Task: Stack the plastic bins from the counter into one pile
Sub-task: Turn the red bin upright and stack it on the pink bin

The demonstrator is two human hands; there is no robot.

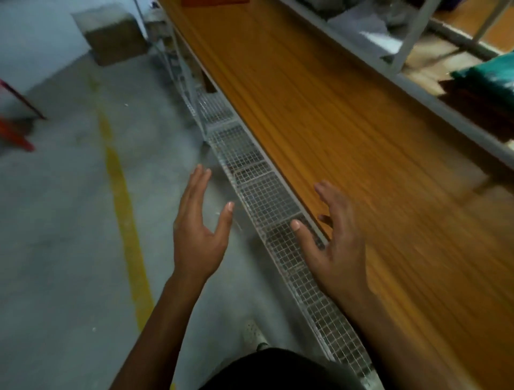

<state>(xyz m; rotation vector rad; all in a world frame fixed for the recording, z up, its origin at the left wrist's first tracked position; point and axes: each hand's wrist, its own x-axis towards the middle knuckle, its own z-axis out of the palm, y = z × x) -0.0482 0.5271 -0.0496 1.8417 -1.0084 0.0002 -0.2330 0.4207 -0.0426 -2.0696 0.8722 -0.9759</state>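
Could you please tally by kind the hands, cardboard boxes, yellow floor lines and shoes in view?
Hands: 2 (left hand, right hand)
Cardboard box: 1
Yellow floor line: 1
White shoe: 1
Total: 5

Counter [319, 117]: long flat top, orange-brown wood look w/ thin lines running along its length. It goes from near right to far middle & looks thinner far away. A pale strip runs down its left edge. Wire mesh trays [264, 195] sit just beside that edge, lower down. A grey shelf frame [417, 83] runs along its right side. The near part is blurry. At the far end an orange-red flat thing [214, 1] lies on top, cut off by the pic edge; can't tell if it's a bin.
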